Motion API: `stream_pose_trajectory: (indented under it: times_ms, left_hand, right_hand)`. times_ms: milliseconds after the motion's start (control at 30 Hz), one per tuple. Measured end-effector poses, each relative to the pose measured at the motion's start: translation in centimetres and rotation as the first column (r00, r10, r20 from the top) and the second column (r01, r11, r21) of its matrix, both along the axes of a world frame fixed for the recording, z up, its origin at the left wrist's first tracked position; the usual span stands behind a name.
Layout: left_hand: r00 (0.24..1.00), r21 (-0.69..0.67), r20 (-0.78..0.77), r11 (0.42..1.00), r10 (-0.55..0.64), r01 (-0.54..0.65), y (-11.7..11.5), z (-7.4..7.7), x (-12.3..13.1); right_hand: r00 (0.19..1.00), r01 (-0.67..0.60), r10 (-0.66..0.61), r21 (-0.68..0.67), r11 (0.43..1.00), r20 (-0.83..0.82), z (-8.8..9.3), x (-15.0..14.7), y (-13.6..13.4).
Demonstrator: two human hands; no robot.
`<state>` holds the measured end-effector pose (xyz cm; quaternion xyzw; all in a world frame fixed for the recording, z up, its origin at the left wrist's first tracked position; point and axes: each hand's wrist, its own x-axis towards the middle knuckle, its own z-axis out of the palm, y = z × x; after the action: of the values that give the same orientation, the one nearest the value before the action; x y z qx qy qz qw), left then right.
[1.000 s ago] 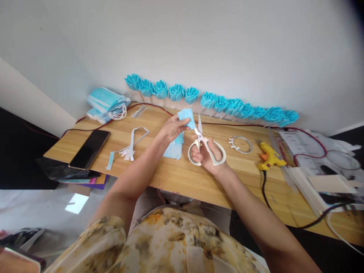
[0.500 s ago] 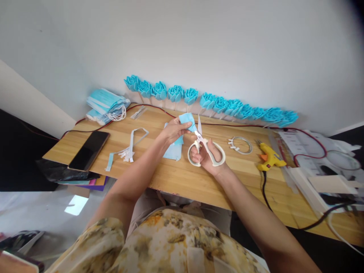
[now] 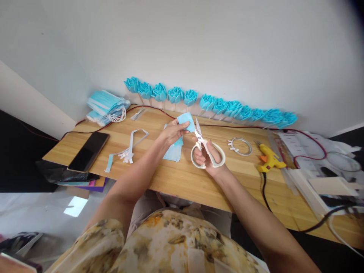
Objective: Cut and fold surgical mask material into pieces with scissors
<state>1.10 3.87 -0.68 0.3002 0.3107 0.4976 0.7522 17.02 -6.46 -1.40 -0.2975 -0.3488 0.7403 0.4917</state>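
My left hand point(image 3: 175, 131) pinches a small folded piece of light blue mask fabric point(image 3: 186, 121) above the table. In my right hand point(image 3: 212, 157) is a pair of scissors point(image 3: 200, 139) with cream handles, my fingers through the loops. The blades are slightly parted and point up and away, their tips just beside the fabric's right edge. Whether the blades touch the fabric I cannot tell. Beneath my left hand more light blue mask fabric point(image 3: 173, 152) lies on the wooden table point(image 3: 176, 182), partly hidden by the hand.
Several blue fabric flowers point(image 3: 175, 94) on sticks lean along the wall. Face masks point(image 3: 106, 106) are piled at the back left, near a phone point(image 3: 88, 151) and cut white strips point(image 3: 131, 146). To the right are a wire ring point(image 3: 241, 146), a yellow glue gun point(image 3: 270, 158) and cables.
The scissor blades have closed partway, and the handle loops have come nearer together. The fabric in my left hand has shifted slightly left.
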Motion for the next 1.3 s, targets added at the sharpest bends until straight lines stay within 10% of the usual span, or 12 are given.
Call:
stream_pose_trajectory:
  times_ms: [1300]
  left_hand:
    - [0.998,0.032,-0.011,0.998,0.060,-0.060,-0.15,0.58,-0.41]
  right_hand:
    - [0.988,-0.121,0.120,0.005,0.993,0.102,0.18,0.08,-0.02]
